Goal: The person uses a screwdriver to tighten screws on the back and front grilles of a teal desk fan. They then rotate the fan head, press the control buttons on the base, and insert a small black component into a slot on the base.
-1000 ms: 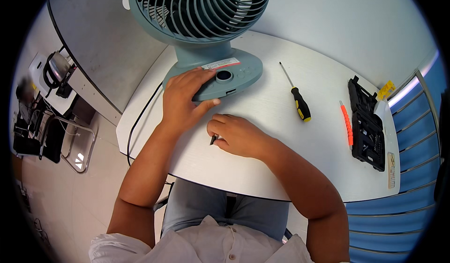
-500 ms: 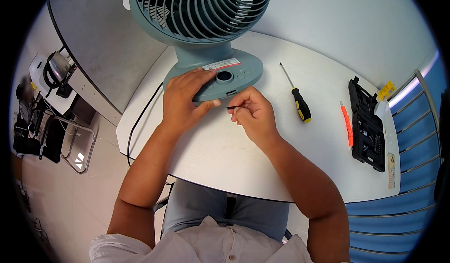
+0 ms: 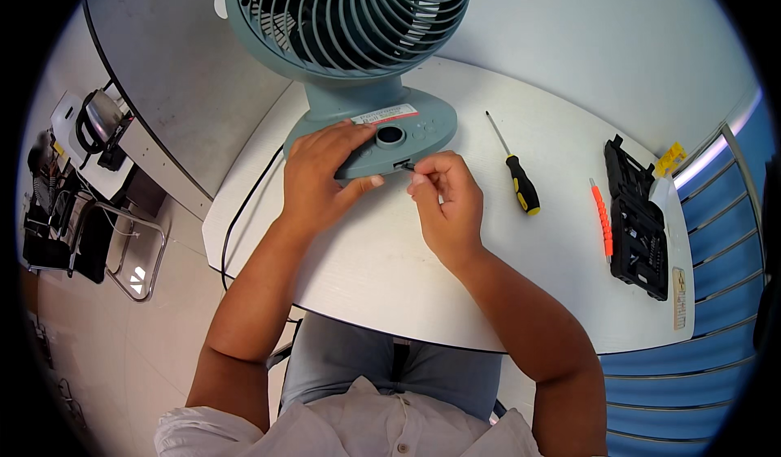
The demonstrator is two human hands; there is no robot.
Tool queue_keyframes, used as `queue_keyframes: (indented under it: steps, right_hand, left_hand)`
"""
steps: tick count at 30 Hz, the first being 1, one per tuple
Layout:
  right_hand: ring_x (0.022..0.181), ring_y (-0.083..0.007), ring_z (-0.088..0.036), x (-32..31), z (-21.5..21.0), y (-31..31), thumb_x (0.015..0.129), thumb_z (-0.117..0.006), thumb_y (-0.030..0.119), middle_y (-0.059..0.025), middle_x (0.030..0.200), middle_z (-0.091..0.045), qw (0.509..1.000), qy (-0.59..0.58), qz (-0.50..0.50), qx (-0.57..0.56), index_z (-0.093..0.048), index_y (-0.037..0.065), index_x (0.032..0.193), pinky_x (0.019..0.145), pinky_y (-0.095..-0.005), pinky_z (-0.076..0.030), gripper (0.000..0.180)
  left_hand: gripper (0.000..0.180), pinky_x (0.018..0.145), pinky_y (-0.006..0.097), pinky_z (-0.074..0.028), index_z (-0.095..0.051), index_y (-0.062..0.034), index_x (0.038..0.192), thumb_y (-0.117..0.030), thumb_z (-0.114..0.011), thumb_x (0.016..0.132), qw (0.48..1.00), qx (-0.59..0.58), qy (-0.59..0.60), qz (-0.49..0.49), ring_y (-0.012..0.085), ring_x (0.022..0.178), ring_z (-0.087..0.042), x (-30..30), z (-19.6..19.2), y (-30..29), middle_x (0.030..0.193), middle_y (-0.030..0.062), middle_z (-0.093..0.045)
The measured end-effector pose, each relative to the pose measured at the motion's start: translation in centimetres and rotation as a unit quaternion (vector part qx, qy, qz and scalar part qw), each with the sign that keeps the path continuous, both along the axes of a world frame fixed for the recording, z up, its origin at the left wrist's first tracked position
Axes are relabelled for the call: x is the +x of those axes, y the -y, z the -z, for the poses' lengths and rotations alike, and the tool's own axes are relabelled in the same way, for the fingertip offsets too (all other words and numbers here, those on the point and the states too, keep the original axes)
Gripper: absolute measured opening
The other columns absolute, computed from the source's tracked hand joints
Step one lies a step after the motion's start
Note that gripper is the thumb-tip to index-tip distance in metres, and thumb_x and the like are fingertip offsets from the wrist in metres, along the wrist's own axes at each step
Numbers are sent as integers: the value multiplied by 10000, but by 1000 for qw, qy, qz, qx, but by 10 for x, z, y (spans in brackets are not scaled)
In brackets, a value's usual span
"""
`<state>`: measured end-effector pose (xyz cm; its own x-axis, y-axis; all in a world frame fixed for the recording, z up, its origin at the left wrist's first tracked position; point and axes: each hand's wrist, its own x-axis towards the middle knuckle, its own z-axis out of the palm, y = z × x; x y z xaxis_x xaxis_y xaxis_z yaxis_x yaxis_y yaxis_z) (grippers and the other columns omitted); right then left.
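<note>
A grey-green fan point(image 3: 350, 26) stands on the white table, its oval base point(image 3: 435, 128) toward me with a round dark knob point(image 3: 390, 135) on top. My left hand point(image 3: 321, 160) grips the base's left front, fingers over the top and thumb at the front edge. Pinched between thumb and forefinger of my right hand point(image 3: 449, 201) is a small black piece point(image 3: 409, 166). It sits at a small rectangular slot point(image 3: 399, 164) in the base's front edge; whether it is inside the slot I cannot tell, and its kind does not show.
A black-and-yellow screwdriver point(image 3: 522, 185) lies right of my hand. Beyond it are an orange flexible bit shaft point(image 3: 602, 219) and an open black tool case point(image 3: 639, 233). A black cord point(image 3: 244, 213) runs down the table's left side. A metal kettle point(image 3: 104, 117) stands far left.
My right hand has moved slightly right and forward, bringing the small black piece from in front of the base up to the slot. My left hand has stayed put.
</note>
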<state>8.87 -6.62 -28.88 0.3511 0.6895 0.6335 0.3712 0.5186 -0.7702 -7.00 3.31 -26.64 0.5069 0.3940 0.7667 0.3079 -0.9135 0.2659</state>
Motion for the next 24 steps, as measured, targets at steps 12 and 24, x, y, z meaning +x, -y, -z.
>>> queue_keyframes:
  steps: [12, 24]
  right_hand:
    - [630, -198, -579, 2, -6, -4, 716, -639, -91, -61, 829, -543, 967, 212, 107, 95, -607, 46, 861, 526, -300, -483, 203]
    - [691, -256, -616, 6, -1, -4, 697, -646, -35, -65, 779, -615, 960, 246, 117, 68, -599, 67, 896, 539, -347, -492, 229]
  left_hand:
    - [602, 956, 404, -401, -615, -94, 1202, -279, -807, 662, 1000, 1, -2, 2, 294, 1171, -568, 0, -1, 2, 1166, 96, -648]
    - [577, 942, 392, -385, -622, -122, 1181, -300, -802, 663, 1000, 3, 8, 0, 288, 1155, -570, 0, 1, 2, 1157, 46, -654]
